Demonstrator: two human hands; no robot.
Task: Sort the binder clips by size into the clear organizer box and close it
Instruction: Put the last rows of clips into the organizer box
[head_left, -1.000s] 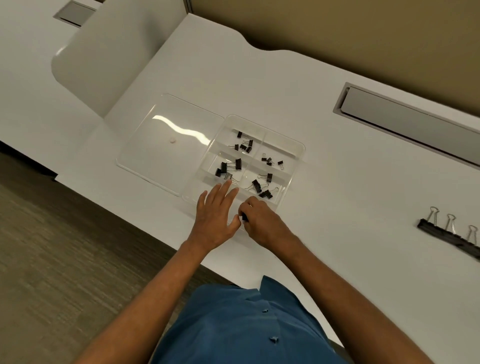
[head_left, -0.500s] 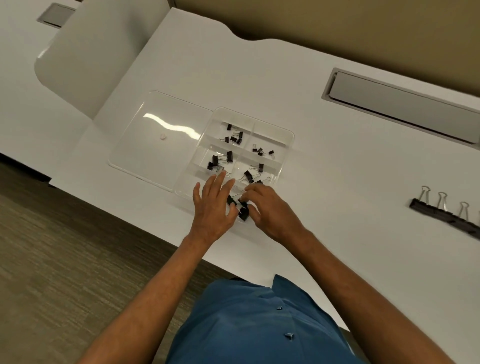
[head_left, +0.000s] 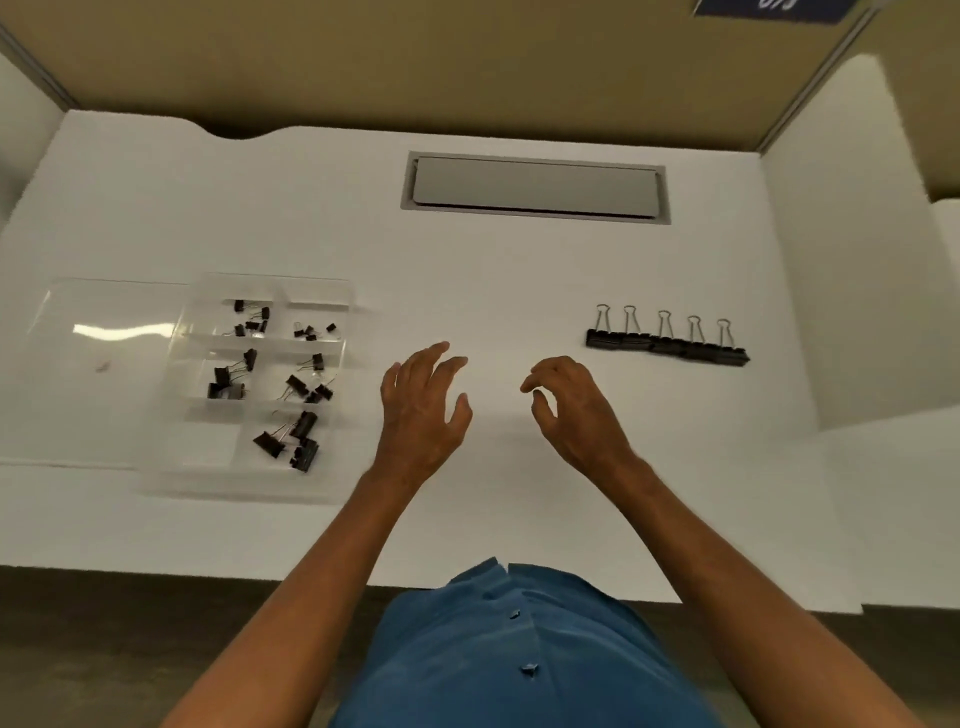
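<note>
Head view, organizer: the clear organizer box (head_left: 260, 384) sits on the left of the white desk (head_left: 493, 270), its lid (head_left: 104, 364) swung open flat to the left.
Head view, sorted so far: small binder clips (head_left: 252, 317) lie in the far compartments, middle-sized ones in the middle row, and a few bigger clips (head_left: 291, 439) in the near right compartment; the near left compartment looks empty.
Head view, still to sort: a row of five large clips (head_left: 667, 338) stands on the desk at the right, well apart from the box.
Head view, left hand: the left hand (head_left: 423, 410) hovers over the desk between box and row, fingers spread and relaxed, holding nothing.
Head view, right hand: the right hand (head_left: 576, 410) is loosely curled and empty, nearer the row.
Progress: judged well along; the large clips remain, then the lid must be shut.
Writing: a dark sign (head_left: 769, 8) at the top edge is cut off and unreadable; no brand shows.
</note>
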